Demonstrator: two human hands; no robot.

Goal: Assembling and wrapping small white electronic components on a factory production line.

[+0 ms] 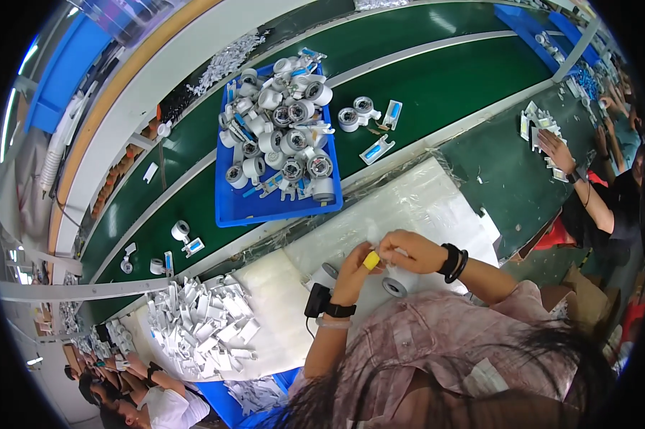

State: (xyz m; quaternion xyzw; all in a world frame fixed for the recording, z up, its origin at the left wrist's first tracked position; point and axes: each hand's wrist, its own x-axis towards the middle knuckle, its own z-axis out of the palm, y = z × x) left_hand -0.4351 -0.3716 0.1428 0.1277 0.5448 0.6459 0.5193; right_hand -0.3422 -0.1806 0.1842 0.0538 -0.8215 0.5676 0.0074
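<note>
Both of my hands meet over the white work surface [286, 286], close to my body. My left hand [352, 273] has its fingers bent in. A small yellow piece [371, 260] shows at its fingers; whether it is wrapped round one or held cannot be told. Against it, my right hand [412, 252] is closed in a pinch, and what lies between the fingertips is too small to make out. Just below the hands lies a white round housing with a grey ring [394, 287]. Another white cylindrical housing [325, 274] is beside my left wrist, partly hidden.
A blue bin [240, 211] heaped with white round housings stands ahead on the green conveyor [437, 93]. White plastic parts [204, 325] are piled at left. Loose housings [357, 113] lie right of the bin. A co-worker's hand [555, 150] touches parts at far right.
</note>
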